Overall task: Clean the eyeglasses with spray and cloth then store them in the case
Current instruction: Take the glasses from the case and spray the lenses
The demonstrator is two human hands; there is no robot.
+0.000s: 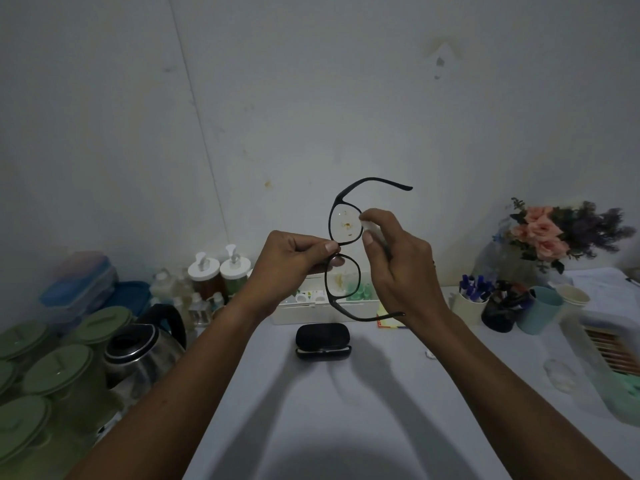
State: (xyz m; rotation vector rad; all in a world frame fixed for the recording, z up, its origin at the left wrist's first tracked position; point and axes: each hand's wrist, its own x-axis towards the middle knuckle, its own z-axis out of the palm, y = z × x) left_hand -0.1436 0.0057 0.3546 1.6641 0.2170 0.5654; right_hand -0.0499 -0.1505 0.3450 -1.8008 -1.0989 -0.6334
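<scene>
The eyeglasses (pixel 343 275) are held up in the air above the tabletop (pixel 381 410), turned on end so that one lens stands over the other, with both temples unfolded. Yellowish smears are seen on the upper lens (pixel 346 225), and fainter ones on the lower. The frame is pinched at the bridge by the left hand (pixel 294 258), thumb in front and fingers curled behind: a closed, narrow grip. A small pale object, judged to be the spray bottle (pixel 375 233), is enclosed by the right hand (pixel 398 265), thumb and fingers wrapped round it and the forefinger raised at its top, just beside the upper lens.

The black case (pixel 323 341) lies on the tabletop below the hands; whether its lid is fully shut cannot be told. No cloth can be made out with certainty.

Since the frame is held at one point only, it could be swung or dropped if the grip is loosened by wet fingers. If the nozzle is aimed off the lens, spray could be sent onto the white organiser box (pixel 311 311) behind, and the kettle (pixel 138 348) stands to the left of it. Grit in the smears could scratch the lens if it is rubbed dry.
</scene>
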